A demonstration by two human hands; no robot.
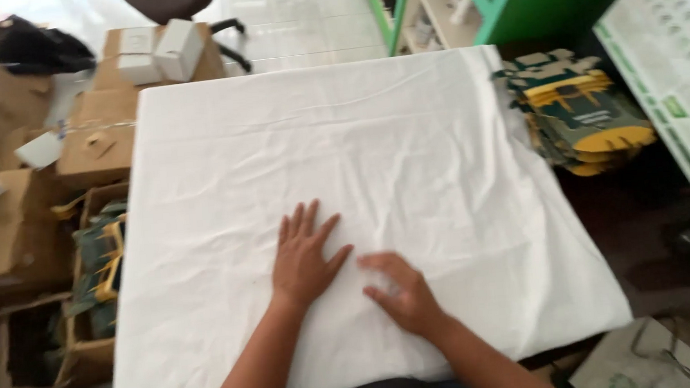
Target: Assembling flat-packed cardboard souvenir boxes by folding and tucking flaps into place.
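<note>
Down at the near edge of the white cloth [340,137], which is covering the whole table, both hands are pressing flat. Left hand [305,259] is lying open, fingers spread, palm on the fabric, gripping nothing. Right hand [402,292] is resting just beside it, fingers slightly curled, blurred, also holding nothing. Stacked green-and-yellow cartons [581,114] are sitting at the far right corner.

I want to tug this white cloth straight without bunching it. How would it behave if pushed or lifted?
The white cloth is probably floppy: it drapes over the table's edges and shows soft creases. It looks thin and light, so a push would likely wrinkle it rather than slide it whole. The left hand and right hand lie flat on it, which should pin it.
</note>
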